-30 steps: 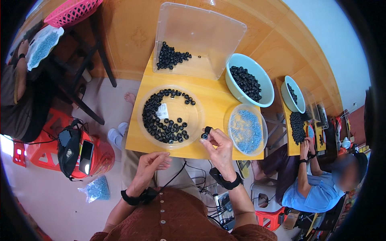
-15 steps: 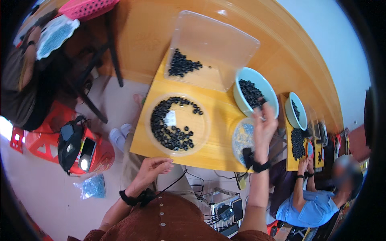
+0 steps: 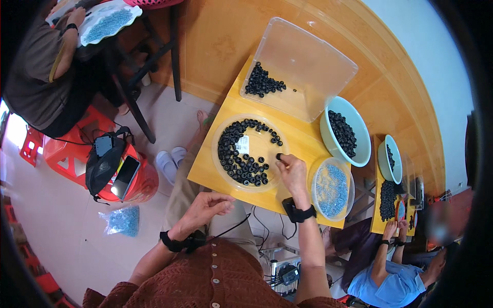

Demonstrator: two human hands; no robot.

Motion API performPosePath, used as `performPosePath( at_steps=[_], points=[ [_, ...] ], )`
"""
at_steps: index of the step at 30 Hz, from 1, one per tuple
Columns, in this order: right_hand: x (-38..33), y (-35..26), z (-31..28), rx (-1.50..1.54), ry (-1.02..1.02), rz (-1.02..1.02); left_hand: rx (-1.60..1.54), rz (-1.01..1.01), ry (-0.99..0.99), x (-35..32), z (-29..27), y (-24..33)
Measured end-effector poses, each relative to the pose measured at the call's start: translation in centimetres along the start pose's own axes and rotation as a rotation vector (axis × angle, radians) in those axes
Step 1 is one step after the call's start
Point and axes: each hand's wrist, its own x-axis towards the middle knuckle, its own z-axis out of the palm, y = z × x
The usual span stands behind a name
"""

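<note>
Between the fingertips of my right hand [image 3: 294, 177] is a small black ring-shaped part [image 3: 279, 156], held over the right rim of a round clear tray [image 3: 216, 172]. Many more black ring-shaped parts [image 3: 241, 169] lie in that tray in a curved band, around a small white label [image 3: 242, 145]. My left hand [image 3: 211, 209] is at the table's front edge, thumb and fingers pressed together; whatever they hold, if anything, is too small to make out. To the right of my right hand, a round clear dish [image 3: 351, 197] holds tiny light-blue pieces [image 3: 331, 189].
A pale-blue bowl [image 3: 365, 149] of black parts stands at the yellow table's [image 3: 303, 138] right edge. Behind the tray, a clear plastic box [image 3: 308, 61] contains more. Red stools [image 3: 138, 185] with a phone and bag stand left. Co-workers sit on both sides.
My right hand has come from the pale-blue bowl to the round tray's right side, carrying a black ring-shaped part. The whole view has shifted, while my left hand stays near the table edge.
</note>
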Motion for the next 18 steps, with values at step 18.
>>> performPosePath(
  at_steps=[18],
  points=[
    [-1.8,-5.0,0.9,1.027,-0.293,0.291,-0.162,0.236,0.205,0.5,0.5,1.0]
  ],
)
